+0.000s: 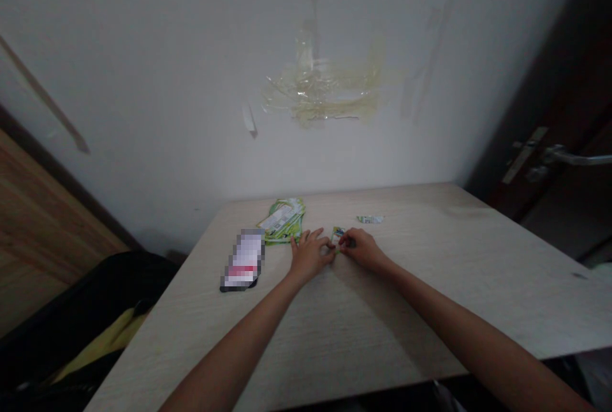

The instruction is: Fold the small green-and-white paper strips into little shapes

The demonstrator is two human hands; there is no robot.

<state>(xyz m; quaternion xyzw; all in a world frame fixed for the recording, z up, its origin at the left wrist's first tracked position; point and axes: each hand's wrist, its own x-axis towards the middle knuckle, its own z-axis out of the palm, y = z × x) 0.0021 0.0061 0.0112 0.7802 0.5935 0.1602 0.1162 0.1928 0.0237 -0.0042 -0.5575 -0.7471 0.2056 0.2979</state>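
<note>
A small green, white and blue printed piece of packaging (337, 232) lies between my two hands, low over the tabletop. My left hand (310, 255) has its thumb and index finger together at the piece's lower left edge, while its other fingers spread out on the table. From the other side, my right hand (367, 249) pinches the piece with curled fingers. My fingers partly cover it. Green and white printed packets (285, 219) lie in an overlapping pile beyond my left hand. A narrow torn-looking printed strip (370, 219) is behind my right hand.
A phone (243, 259) with a pixelated screen lies left of my left hand. The pale wood-grain table (430, 227) meets a wall (182, 80) marked with old tape (329, 93). At right is a dark door with a metal handle (574, 158); a black bag (109, 291) sits at left.
</note>
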